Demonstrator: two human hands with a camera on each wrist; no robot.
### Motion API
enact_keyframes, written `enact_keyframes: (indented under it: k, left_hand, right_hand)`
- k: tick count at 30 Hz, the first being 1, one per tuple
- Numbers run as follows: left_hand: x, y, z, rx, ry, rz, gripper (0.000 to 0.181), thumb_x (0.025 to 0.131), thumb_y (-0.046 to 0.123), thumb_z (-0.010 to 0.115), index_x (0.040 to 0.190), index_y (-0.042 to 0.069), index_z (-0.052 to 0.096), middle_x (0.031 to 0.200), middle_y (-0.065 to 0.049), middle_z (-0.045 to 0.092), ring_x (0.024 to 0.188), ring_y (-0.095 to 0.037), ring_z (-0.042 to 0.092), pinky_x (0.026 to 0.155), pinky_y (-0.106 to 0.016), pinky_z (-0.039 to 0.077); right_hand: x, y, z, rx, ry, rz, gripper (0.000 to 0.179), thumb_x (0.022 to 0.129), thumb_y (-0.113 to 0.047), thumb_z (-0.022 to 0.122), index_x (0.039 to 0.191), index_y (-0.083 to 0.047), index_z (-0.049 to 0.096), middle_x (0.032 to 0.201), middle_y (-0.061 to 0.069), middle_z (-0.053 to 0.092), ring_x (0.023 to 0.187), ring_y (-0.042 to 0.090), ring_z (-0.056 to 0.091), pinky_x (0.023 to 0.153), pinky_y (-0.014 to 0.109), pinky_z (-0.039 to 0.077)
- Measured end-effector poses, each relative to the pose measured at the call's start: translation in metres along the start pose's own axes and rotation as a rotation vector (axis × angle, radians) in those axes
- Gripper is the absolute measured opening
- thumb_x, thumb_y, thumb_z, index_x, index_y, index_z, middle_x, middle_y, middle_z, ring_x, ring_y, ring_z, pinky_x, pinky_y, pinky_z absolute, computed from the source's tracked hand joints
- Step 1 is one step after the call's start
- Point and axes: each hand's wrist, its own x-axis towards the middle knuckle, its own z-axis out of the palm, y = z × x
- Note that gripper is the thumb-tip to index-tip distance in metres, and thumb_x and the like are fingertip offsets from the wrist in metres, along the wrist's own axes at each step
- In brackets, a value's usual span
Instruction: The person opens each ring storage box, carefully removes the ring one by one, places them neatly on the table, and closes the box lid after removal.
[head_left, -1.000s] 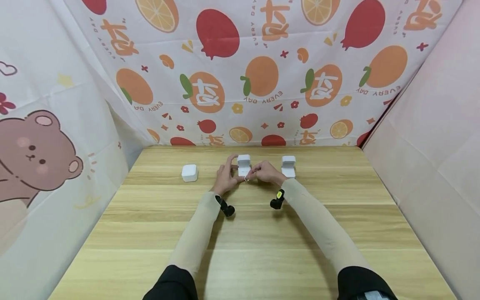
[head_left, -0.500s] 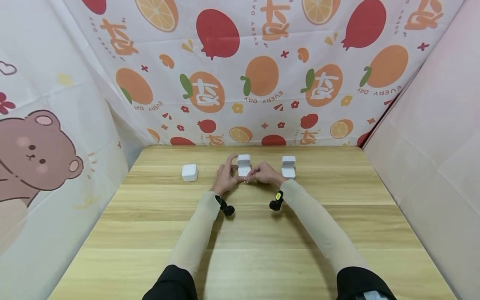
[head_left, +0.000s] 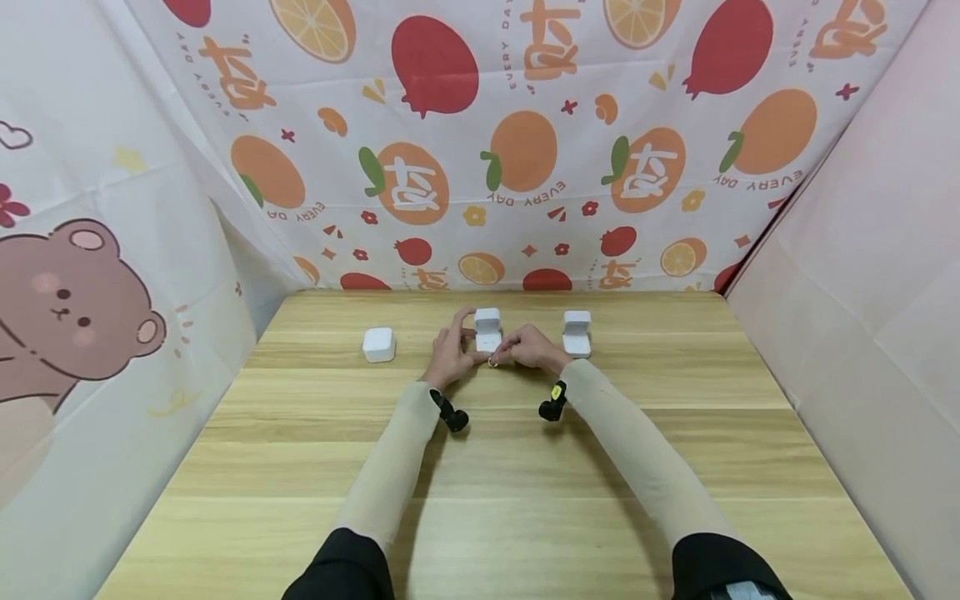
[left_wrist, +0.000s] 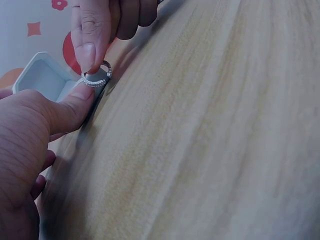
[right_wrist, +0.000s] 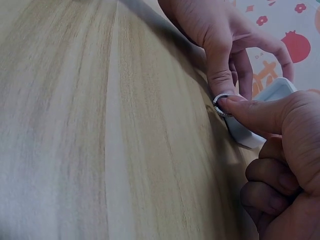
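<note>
A small white ring box [head_left: 487, 320] stands with its lid raised at the back middle of the table. My left hand [head_left: 448, 357] grips it from the left, thumb along its front edge and fingers round its side. My right hand [head_left: 531, 347] pinches a silver ring [right_wrist: 217, 109] between thumb and a finger, just in front of the box. Small stones line the band of the ring [left_wrist: 94, 84] in the left wrist view, where it hangs right at my left thumb tip. The other right fingers are curled in under the palm.
Another white ring box [head_left: 577, 342] stands with its lid up, to the right of my right hand. Left of my left hand sits a white box [head_left: 379, 345] with its lid down. A fruit-printed cloth [head_left: 525, 167] hangs behind the wooden table [head_left: 525, 517].
The ring has turned slightly in my right fingers and stays in front of the box. My left hand and the boxes keep their places.
</note>
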Motion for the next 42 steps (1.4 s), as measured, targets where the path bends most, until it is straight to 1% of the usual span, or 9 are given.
enact_keyframes:
  k: [4, 7, 11, 17, 24, 30, 35, 38, 42]
  left_hand:
    - [-0.0001, 0.0003, 0.0005, -0.006, -0.004, -0.015, 0.088, 0.065, 0.028, 0.080, 0.136, 0.028, 0.028, 0.110, -0.008, 0.066, 0.103, -0.028, 0.045, 0.090, -0.046, 0.023]
    - [0.0009, 0.0003, 0.0007, -0.004, -0.004, -0.022, 0.088, 0.066, 0.028, 0.080, 0.136, 0.030, 0.027, 0.111, -0.007, 0.066, 0.103, -0.026, 0.044, 0.089, -0.045, 0.023]
    - [0.0031, 0.0002, 0.0008, 0.002, 0.005, -0.022, 0.088, 0.066, 0.030, 0.080, 0.135, 0.034, 0.027, 0.110, -0.005, 0.067, 0.100, -0.024, 0.044, 0.087, -0.042, 0.024]
    - [0.0012, -0.0004, 0.0016, -0.008, 0.002, -0.014, 0.088, 0.065, 0.029, 0.080, 0.136, 0.030, 0.027, 0.112, -0.007, 0.066, 0.102, -0.027, 0.044, 0.089, -0.045, 0.023]
    - [0.0023, -0.0011, 0.0010, -0.007, 0.004, -0.005, 0.089, 0.065, 0.030, 0.080, 0.136, 0.029, 0.028, 0.112, -0.008, 0.066, 0.104, -0.027, 0.046, 0.089, -0.046, 0.024]
    - [0.0049, -0.0011, 0.0005, 0.006, 0.011, 0.002, 0.088, 0.066, 0.031, 0.080, 0.136, 0.032, 0.027, 0.111, -0.007, 0.066, 0.107, -0.026, 0.047, 0.090, -0.047, 0.024]
    - [-0.0016, 0.0007, 0.0008, 0.000, -0.014, -0.029, 0.088, 0.066, 0.029, 0.080, 0.136, 0.031, 0.027, 0.113, -0.008, 0.065, 0.102, -0.028, 0.044, 0.091, -0.047, 0.023]
    - [-0.0031, 0.0004, 0.0013, 0.004, -0.005, -0.023, 0.087, 0.067, 0.028, 0.079, 0.136, 0.031, 0.027, 0.112, -0.008, 0.065, 0.099, -0.028, 0.045, 0.091, -0.047, 0.023]
    - [-0.0024, 0.0000, 0.0017, -0.001, 0.005, -0.013, 0.087, 0.066, 0.029, 0.080, 0.136, 0.030, 0.028, 0.112, -0.007, 0.065, 0.099, -0.028, 0.045, 0.092, -0.048, 0.023]
  right_hand:
    - [0.0000, 0.0003, -0.0001, 0.011, -0.018, -0.001, 0.010, 0.074, -0.025, 0.074, 0.080, -0.017, 0.074, 0.084, -0.004, 0.072, 0.076, 0.011, 0.056, 0.064, 0.021, 0.041]
    - [0.0006, 0.0005, -0.0012, 0.007, -0.028, -0.011, 0.011, 0.074, -0.025, 0.074, 0.081, -0.017, 0.074, 0.084, -0.005, 0.072, 0.076, 0.010, 0.057, 0.065, 0.022, 0.042]
    - [0.0015, -0.0005, -0.0028, 0.002, -0.029, -0.018, 0.010, 0.074, -0.025, 0.073, 0.081, -0.017, 0.074, 0.081, -0.005, 0.072, 0.071, 0.009, 0.055, 0.061, 0.021, 0.040]
    - [-0.0007, -0.0009, -0.0012, -0.005, -0.025, -0.011, 0.010, 0.073, -0.025, 0.074, 0.079, -0.017, 0.074, 0.082, -0.005, 0.072, 0.062, 0.008, 0.047, 0.056, 0.020, 0.036]
    - [0.0008, -0.0003, -0.0006, -0.009, -0.031, -0.011, 0.011, 0.073, -0.025, 0.075, 0.080, -0.016, 0.074, 0.084, -0.004, 0.073, 0.066, 0.009, 0.051, 0.059, 0.020, 0.038]
    - [0.0024, -0.0008, -0.0003, -0.023, -0.006, -0.026, 0.011, 0.073, -0.026, 0.075, 0.079, -0.017, 0.074, 0.082, -0.005, 0.072, 0.068, 0.009, 0.053, 0.060, 0.021, 0.039]
    - [-0.0002, 0.0015, 0.0039, -0.038, -0.021, -0.021, 0.012, 0.073, -0.027, 0.075, 0.079, -0.017, 0.074, 0.081, -0.006, 0.072, 0.067, 0.009, 0.051, 0.058, 0.020, 0.039]
    - [-0.0010, 0.0023, 0.0056, -0.047, -0.004, -0.036, 0.012, 0.073, -0.027, 0.075, 0.079, -0.017, 0.074, 0.080, -0.006, 0.072, 0.064, 0.009, 0.050, 0.057, 0.020, 0.038]
    - [-0.0016, 0.0024, 0.0058, -0.051, 0.022, -0.044, 0.012, 0.072, -0.027, 0.075, 0.076, -0.016, 0.074, 0.077, -0.005, 0.072, 0.062, 0.009, 0.049, 0.054, 0.021, 0.038]
